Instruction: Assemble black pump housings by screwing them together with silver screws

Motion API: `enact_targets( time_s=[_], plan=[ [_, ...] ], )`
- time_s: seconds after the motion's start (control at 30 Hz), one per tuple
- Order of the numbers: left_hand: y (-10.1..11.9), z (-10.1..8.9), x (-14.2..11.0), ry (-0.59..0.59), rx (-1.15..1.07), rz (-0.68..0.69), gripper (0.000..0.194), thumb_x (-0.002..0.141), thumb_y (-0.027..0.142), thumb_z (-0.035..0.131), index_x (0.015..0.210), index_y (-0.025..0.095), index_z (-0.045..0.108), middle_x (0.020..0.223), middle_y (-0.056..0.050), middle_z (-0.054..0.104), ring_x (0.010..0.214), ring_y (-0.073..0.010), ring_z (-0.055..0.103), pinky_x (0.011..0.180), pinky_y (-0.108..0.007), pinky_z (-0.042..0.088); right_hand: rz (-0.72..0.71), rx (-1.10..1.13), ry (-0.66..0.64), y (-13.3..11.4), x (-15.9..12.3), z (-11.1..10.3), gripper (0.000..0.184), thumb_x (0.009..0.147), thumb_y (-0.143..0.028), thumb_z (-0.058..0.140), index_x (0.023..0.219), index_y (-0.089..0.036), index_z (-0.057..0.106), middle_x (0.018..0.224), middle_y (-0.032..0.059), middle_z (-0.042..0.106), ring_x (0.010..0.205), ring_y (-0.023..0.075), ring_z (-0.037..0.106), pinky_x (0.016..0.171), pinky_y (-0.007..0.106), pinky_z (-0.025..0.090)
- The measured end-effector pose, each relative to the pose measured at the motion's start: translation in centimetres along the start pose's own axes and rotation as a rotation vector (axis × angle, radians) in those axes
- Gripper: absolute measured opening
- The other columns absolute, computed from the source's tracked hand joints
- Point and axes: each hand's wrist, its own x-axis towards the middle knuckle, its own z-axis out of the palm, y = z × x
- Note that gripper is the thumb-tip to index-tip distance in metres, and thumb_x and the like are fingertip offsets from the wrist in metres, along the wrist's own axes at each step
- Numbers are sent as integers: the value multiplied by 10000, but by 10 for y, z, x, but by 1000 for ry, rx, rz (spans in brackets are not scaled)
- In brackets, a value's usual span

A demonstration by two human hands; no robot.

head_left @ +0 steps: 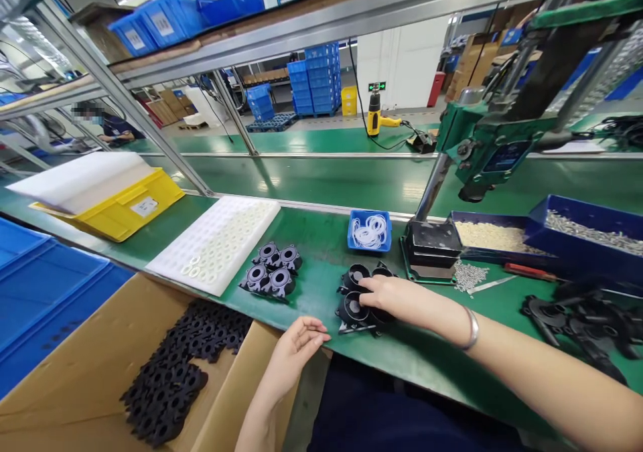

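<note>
My right hand [396, 299] rests on a cluster of black round plastic parts [354, 305] on the green bench, fingers curled over the right ones. My left hand [296, 348] hovers at the bench's front edge, just left of that cluster, fingers loosely bent with nothing in them. A second group of black parts [272, 271] with pale centres lies further left. A small blue tray of white rings [370, 231] stands behind the cluster. A silver bangle [472, 328] circles my right wrist.
A cardboard box [90, 378] with several black parts sits below left. A white foam tray [216, 241], yellow bin [120, 211], green press [482, 144], blue bins of screws [583, 238] and more black parts [587, 321] surround the spot. A person sits far back left.
</note>
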Motion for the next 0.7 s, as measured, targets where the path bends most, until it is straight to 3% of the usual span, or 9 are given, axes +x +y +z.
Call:
enact_targets(
  time_s=[0.13, 0.27, 0.4, 0.5, 0.6, 0.7],
  plan=[
    [1, 24, 15, -13, -159, 68, 495, 804, 366, 763, 1249, 258, 575, 1290, -78, 598, 1105, -222, 624, 978, -336, 474, 54, 102, 210, -3, -27, 7, 386, 930, -31, 482, 1194, -254, 656, 1406, 134, 552, 1226, 226, 596, 974, 348, 529],
    [12, 48, 30, -129, -332, 142, 586, 787, 303, 774, 1323, 273, 539, 1379, -89, 564, 1212, -242, 567, 1014, -323, 444, 41, 137, 384, -13, -50, 27, 410, 940, -23, 415, 1148, -244, 690, 1356, 145, 598, 1197, 217, 614, 955, 348, 551],
    [22, 66, 42, -193, -364, 119, 671, 704, 131, 786, 1289, 298, 502, 1347, -75, 576, 1107, -217, 607, 861, -277, 494, 50, 130, 521, -17, -63, 47, 368, 958, -55, 417, 1117, -225, 702, 1311, 159, 627, 1173, 223, 633, 934, 345, 569],
    [35, 74, 53, -148, -335, 126, 610, 624, 24, 739, 1132, 277, 516, 1280, -44, 596, 999, -181, 624, 742, -235, 494, 58, 130, 620, -13, -65, 51, 351, 963, -58, 412, 1073, -197, 716, 1258, 171, 655, 1148, 223, 652, 923, 333, 578],
    [63, 77, 67, -99, -226, 139, 530, 584, -9, 674, 1042, 223, 544, 1110, -34, 649, 962, -170, 625, 734, -225, 490, 106, 167, 713, -5, -59, 44, 341, 967, -62, 422, 1061, -196, 721, 1289, 162, 643, 1184, 219, 638, 960, 330, 567],
    [98, 75, 83, -153, -104, 135, 506, 593, 12, 654, 1069, 171, 589, 1011, -41, 678, 950, -176, 636, 784, -251, 493, 152, 180, 808, 4, -49, 35, 314, 967, -89, 458, 1083, -214, 722, 1341, 136, 621, 1207, 224, 631, 988, 336, 559]
  ],
)
